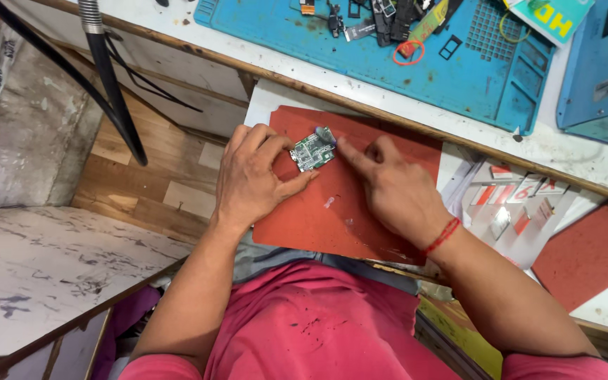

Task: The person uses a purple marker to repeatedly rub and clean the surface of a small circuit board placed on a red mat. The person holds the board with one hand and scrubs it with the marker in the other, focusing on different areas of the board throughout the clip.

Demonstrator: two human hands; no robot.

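Small green circuit board (312, 152) sat on a red mat (332, 211), which lay on a pull-out shelf below the bench (564, 151), right in front of the person. Left hand (251, 179) pinched the board: fingers curled over its upper left edge, thumb stretched along under its lower edge, so board was held betw. thumb & fingers. Board looked slightly tilted, its far corner w/ a grey round part (326, 135) pointing toward the bench. Right hand (395, 190) was mostly closed, index finger (350, 151) stuck out, its tip touching or just beside the board's right end by the grey part; can't tell if it actually pressed. Other fingers of that hand folded in. A red thread band (442, 236) went round the right wrist.

On the bench further back lay a blue work mat (388, 67) w/ small dark parts, a red ring (409, 53) & a yellow-green strip (427, 24) scattered on it, well apart from the hands. To the right on the shelf, small red & white packets (518, 197) lay near the right forearm, and a second red mat (589, 257) beyond them. A black cable (110, 84) hung down at left over the wood floor (149, 183). Person wore a pink shirt (318, 324)
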